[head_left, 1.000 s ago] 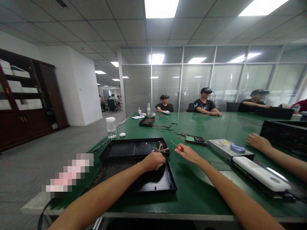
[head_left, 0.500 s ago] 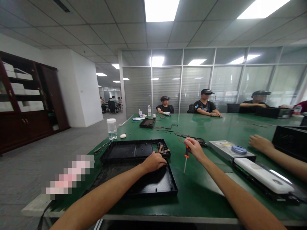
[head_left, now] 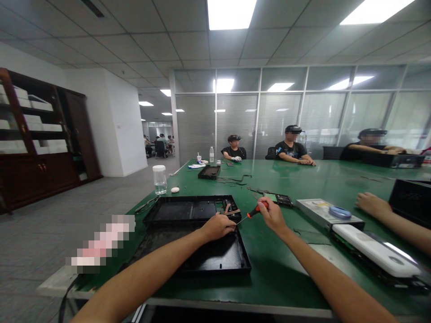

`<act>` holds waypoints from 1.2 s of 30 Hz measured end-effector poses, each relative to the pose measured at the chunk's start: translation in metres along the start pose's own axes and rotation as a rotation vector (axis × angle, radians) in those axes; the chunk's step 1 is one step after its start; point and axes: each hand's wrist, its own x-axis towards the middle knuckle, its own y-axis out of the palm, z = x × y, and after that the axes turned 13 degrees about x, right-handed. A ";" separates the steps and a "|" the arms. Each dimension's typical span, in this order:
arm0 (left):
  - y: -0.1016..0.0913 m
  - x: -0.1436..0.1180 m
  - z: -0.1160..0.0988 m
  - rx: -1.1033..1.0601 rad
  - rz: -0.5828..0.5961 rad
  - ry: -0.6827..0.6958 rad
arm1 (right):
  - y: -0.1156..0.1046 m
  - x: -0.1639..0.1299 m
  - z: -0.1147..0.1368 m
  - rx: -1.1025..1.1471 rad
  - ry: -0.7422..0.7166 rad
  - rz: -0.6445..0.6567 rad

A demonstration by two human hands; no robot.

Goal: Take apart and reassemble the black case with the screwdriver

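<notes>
Right hand: your right hand [head_left: 272,216] is wrapped around the screwdriver [head_left: 253,212], thumb and fingers on its red-and-black handle.
Screwdriver: slanted down from your grip, shaft towards 8 o'clock, tip close by your left fingertips; whether it meets a screw is too small to tell.
Left hand: your left hand [head_left: 219,226], at 9 o'clock from the right, has its fingers curled and drawn together over the right end of the seam between the trays. You hide what lies under the fingers, so I cannot tell whether they pinch anything.
Front tray: the front tray [head_left: 232,253] lies flat beneath your left forearm, open side up.
Back tray: the back tray [head_left: 180,211] sits at 12 o'clock from the front tray, along its far edge.
Wires: a bundle of striped wires [head_left: 231,209] at the back tray's right end, at 1 o'clock from your left hand.
Board: a green-and-black board [head_left: 279,199] at 1 o'clock from your right hand, flat on the table [head_left: 269,278].
Jar: a clear jar [head_left: 160,181] with a white lid, upright, at 11 o'clock from the trays.
Your 3 o'clock: a grey box [head_left: 311,210] with a blue roll [head_left: 340,212] on it; beyond, another person's hand [head_left: 370,202] beside a black box [head_left: 411,204].
</notes>
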 end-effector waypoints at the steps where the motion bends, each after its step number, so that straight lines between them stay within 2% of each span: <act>1: 0.000 0.000 0.000 -0.001 -0.005 0.001 | -0.001 0.000 0.001 -0.006 -0.009 0.011; 9: -0.007 0.001 -0.004 0.019 0.037 -0.013 | -0.003 0.001 0.005 -0.046 -0.055 0.175; 19: -0.005 0.001 -0.004 0.004 0.024 -0.011 | -0.001 0.000 0.001 -0.028 -0.078 0.111; 26: -0.008 0.001 -0.007 0.006 0.028 -0.025 | -0.004 0.000 0.007 -0.133 -0.104 0.212; 32: -0.007 0.002 -0.007 0.001 0.024 -0.031 | -0.014 0.004 0.026 -0.295 -0.178 0.266; 36: -0.005 0.002 -0.006 -0.014 0.024 -0.036 | -0.016 0.008 0.031 -0.230 -0.123 0.277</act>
